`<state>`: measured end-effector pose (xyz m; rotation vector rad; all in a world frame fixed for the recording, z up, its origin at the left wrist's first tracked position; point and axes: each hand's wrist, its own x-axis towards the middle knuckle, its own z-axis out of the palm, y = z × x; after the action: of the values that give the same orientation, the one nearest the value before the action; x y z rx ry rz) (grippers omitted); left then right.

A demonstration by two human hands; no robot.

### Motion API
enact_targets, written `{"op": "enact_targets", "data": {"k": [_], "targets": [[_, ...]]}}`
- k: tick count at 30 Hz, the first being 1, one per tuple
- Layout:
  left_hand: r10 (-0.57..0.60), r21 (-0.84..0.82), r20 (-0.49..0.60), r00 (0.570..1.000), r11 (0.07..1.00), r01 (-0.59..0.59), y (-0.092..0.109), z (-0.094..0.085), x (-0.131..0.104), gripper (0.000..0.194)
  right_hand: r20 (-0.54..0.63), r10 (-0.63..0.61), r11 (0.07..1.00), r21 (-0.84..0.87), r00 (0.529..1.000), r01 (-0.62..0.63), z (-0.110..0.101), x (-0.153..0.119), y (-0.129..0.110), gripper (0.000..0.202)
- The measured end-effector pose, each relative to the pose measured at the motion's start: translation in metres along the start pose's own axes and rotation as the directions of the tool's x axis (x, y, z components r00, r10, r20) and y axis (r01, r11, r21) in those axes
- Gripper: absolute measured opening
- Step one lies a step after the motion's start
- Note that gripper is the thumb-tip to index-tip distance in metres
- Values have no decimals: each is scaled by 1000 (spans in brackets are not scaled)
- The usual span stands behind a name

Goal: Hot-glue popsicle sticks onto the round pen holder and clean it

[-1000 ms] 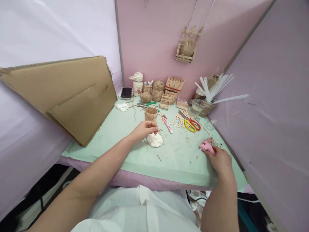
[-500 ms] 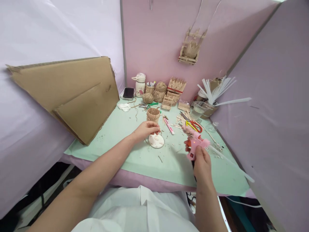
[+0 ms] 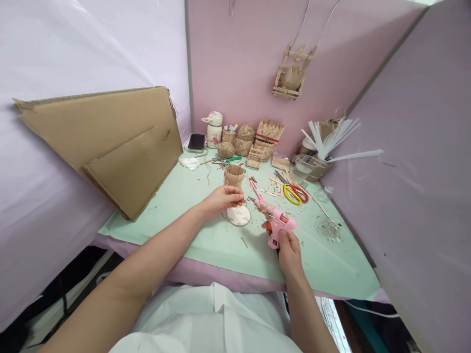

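Note:
My right hand (image 3: 289, 245) is wrapped round a pink hot glue gun (image 3: 276, 220), its nozzle pointing left toward my other hand. A clear glue stick trails from the gun's back end. Fingertips pinched, my left hand (image 3: 230, 197) hovers over the far rim of a round white dish (image 3: 239, 215); whatever small piece it pinches is too small to name. Small wooden bits lie in the dish. Directly behind the left hand stands a brown cup with a scalloped rim (image 3: 234, 174). A pink pen-like tool (image 3: 254, 188) is partly covered by the gun's nozzle.
Red-and-yellow scissors (image 3: 296, 192) lie among wooden sticks (image 3: 275, 185) on the right. Balls of twine (image 3: 225, 149), a bottle (image 3: 214, 132) and a phone (image 3: 196, 142) stand along the back. Cardboard (image 3: 121, 157) leans at left; glue sticks (image 3: 324, 139) fill a container at right.
My right hand has brought the glue gun leftward, its nozzle now close to my left hand's fingertips. The scissors are more fully visible. My left hand has hardly moved.

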<state>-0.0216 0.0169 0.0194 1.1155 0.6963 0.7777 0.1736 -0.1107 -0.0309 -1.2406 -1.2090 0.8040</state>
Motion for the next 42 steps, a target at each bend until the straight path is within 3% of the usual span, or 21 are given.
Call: {"op": "enact_targets", "data": {"k": [42], "targets": [[26,44,-10,1000,999,-26,-4,-2,3,31,9,-24,999,-35,1000,24,-2,0,8,44]]}}
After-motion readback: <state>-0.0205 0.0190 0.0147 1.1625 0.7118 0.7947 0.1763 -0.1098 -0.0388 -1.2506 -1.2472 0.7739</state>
